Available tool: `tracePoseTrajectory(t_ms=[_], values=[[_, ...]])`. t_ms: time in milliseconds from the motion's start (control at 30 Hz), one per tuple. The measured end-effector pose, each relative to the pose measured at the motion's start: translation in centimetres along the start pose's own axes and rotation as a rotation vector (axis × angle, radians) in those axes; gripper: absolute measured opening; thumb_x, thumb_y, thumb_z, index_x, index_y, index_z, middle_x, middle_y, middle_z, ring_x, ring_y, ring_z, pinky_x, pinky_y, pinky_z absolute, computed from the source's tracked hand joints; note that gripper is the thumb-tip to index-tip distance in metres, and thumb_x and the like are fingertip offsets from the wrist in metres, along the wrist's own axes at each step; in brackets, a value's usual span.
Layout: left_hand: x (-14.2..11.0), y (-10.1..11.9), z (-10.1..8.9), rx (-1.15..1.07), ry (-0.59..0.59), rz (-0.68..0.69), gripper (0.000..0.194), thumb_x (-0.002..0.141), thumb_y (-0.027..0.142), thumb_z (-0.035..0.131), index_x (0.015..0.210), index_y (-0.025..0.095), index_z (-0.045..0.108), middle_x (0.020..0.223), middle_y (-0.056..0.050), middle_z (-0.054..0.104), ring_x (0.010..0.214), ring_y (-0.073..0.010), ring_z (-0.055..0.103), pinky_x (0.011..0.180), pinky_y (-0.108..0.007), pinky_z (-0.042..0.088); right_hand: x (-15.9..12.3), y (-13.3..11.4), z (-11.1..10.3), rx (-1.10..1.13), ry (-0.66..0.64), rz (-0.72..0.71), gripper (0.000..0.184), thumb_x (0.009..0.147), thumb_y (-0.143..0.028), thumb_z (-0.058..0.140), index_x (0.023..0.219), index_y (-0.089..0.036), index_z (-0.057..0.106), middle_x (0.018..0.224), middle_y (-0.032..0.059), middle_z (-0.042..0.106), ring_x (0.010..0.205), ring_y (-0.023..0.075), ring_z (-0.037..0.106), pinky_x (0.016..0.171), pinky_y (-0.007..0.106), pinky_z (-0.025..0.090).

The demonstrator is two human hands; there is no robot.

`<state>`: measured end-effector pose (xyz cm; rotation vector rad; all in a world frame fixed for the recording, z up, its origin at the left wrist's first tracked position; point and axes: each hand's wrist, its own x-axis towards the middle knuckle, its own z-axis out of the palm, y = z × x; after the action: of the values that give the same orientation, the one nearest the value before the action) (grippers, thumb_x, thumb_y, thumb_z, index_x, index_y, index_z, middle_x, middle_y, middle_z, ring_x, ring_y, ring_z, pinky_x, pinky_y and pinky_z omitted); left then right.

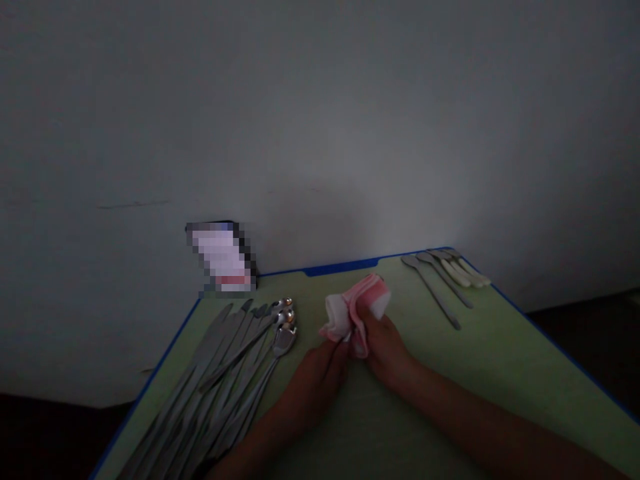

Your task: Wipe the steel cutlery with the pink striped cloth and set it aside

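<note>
A pink and white cloth point(355, 310) is bunched up above the middle of the table, with my right hand point(385, 347) closed round it. Just below the cloth, my left hand point(323, 377) is closed, its fingertips touching the cloth's lower edge. What the left fingers pinch is hidden in the dim light, and so is anything inside the folds. To the left lies a spread of metal cutlery: several knives point(200, 360) and several spoons point(284, 339). On the right, two metal spoons point(440, 297) lie beside several pieces with white handles point(460, 273).
The pale green table point(500, 380) has a blue rim and stands against a grey wall point(320, 133). At the back left corner a phone point(223, 257) with a blurred screen leans upright. A blue strip point(343, 267) marks the back edge.
</note>
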<state>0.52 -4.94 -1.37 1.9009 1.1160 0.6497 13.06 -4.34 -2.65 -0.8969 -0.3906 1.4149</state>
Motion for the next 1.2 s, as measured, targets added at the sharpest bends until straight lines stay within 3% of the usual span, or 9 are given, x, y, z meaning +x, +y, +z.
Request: tracePoseTrajectory(t_ms=[200, 400, 500, 667, 933, 1200], values=[[-0.3, -0.3, 0.0, 0.126, -0.104, 0.033, 0.025, 0.089, 0.031, 0.033, 0.088, 0.020, 0.055, 0.080, -0.002, 0.062, 0.073, -0.0172, 0.056, 0.069, -0.026, 0.041, 2.1, -1.5, -1.1, -0.088, 0.139, -0.122, 0.038, 0.066, -0.054, 0.060, 0.074, -0.017, 0.059, 0.066, 0.0030, 0.062, 0.056, 0.0141, 0.054, 0.053, 0.025, 0.040], [-0.7, 0.3, -0.3, 0.098, -0.201, 0.024, 0.030, 0.092, 0.036, 0.027, 0.088, 0.020, 0.052, 0.076, 0.000, 0.057, 0.070, -0.0147, 0.053, 0.067, -0.024, 0.040, 3.3, -4.5, -2.8, -0.602, 0.119, -0.521, 0.039, 0.072, -0.054, 0.053, 0.066, -0.016, 0.058, 0.058, -0.0003, 0.056, 0.056, 0.0131, 0.047, 0.053, 0.024, 0.034], [-0.7, 0.5, -0.5, 0.054, -0.224, 0.004, 0.031, 0.092, 0.037, 0.026, 0.089, 0.020, 0.052, 0.076, 0.000, 0.056, 0.069, -0.0141, 0.052, 0.065, -0.022, 0.039, 3.1, -5.2, -3.1, -0.744, 0.099, -0.624, 0.037, 0.074, -0.052, 0.052, 0.062, -0.017, 0.054, 0.055, -0.0022, 0.051, 0.052, 0.0115, 0.042, 0.049, 0.023, 0.030], [-0.5, 0.5, -0.8, 0.040, -0.266, -0.013, 0.033, 0.092, 0.037, 0.025, 0.089, 0.019, 0.052, 0.073, 0.001, 0.054, 0.065, -0.0132, 0.050, 0.062, -0.022, 0.038, 3.0, -4.1, -3.3, -0.689, 0.126, -0.526, 0.043, 0.075, -0.056, 0.048, 0.054, -0.018, 0.046, 0.048, -0.0028, 0.044, 0.047, 0.0103, 0.036, 0.044, 0.023, 0.026], [-0.7, 0.3, -0.7, 0.075, -0.265, 0.020, 0.029, 0.093, 0.034, 0.027, 0.088, 0.019, 0.052, 0.077, 0.000, 0.057, 0.070, -0.0134, 0.053, 0.068, -0.023, 0.039, 2.4, -1.4, -2.8, -0.354, 0.281, -0.269, 0.050, 0.070, -0.065, 0.047, 0.067, -0.016, 0.057, 0.057, 0.0027, 0.057, 0.052, 0.0144, 0.049, 0.048, 0.025, 0.036], [-0.7, -0.3, -0.3, 0.078, -0.228, 0.006, 0.028, 0.092, 0.032, 0.029, 0.093, 0.018, 0.053, 0.084, -0.003, 0.061, 0.074, -0.0153, 0.056, 0.070, -0.024, 0.042, 0.8, -0.6, -1.4, -0.256, 0.198, -0.119, 0.053, 0.067, -0.065, 0.050, 0.076, -0.013, 0.060, 0.056, 0.0029, 0.059, 0.052, 0.0154, 0.053, 0.050, 0.026, 0.038]])
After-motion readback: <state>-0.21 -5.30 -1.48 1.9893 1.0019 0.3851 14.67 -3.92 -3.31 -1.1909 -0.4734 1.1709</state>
